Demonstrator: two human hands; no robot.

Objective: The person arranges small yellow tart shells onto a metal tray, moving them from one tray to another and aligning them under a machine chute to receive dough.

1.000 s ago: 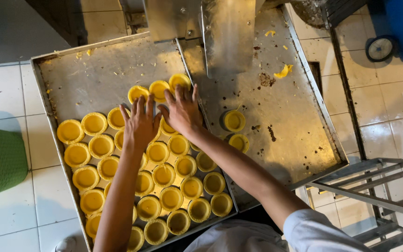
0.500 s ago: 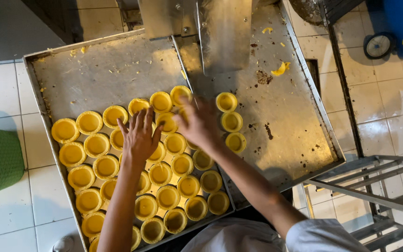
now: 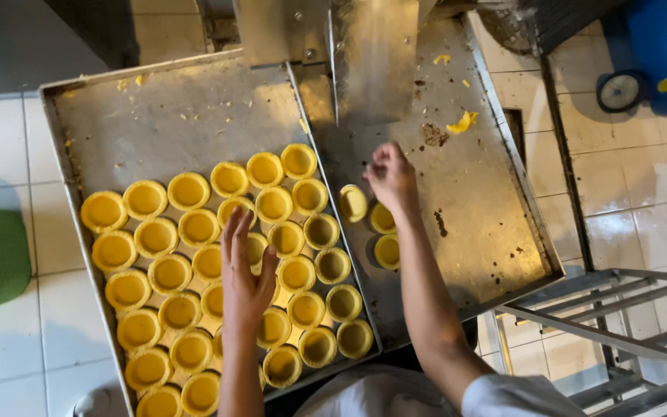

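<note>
The left hand (image 3: 242, 279) comes in from six o'clock, forearm running straight up the frame, and lies flat, palm down, over the yellow tart shells (image 3: 194, 270) in the left baking tray (image 3: 156, 116). Its fingers are straight and close together, pointing toward twelve o'clock, with the thumb spread off toward two o'clock; they grip nothing and rest on or just over the shells in the middle rows.

The right hand (image 3: 392, 179) reaches in from five o'clock, its forearm slanting toward eleven o'clock. It hovers over the steel table (image 3: 488, 208), with the fingers curled inward and bunched at the tips. Whether they pinch anything cannot be told.

The tray's long axis runs roughly from eleven o'clock to five o'clock, and the shells sit in it in slanted rows with their open cups facing up. About thirty shells show in the tray, some partly hidden beneath the left hand and forearm, so an exact count is uncertain. They fill the tray's near half, while the half toward twelve o'clock is bare metal with crumbs.

Three loose shells (image 3: 353, 202) lie on the steel table just beside the tray's right edge, at six to nine o'clock of the right hand. One is tipped on its side.

One scrap of yellow dough (image 3: 462, 122) lies at one o'clock of the right hand.
</note>
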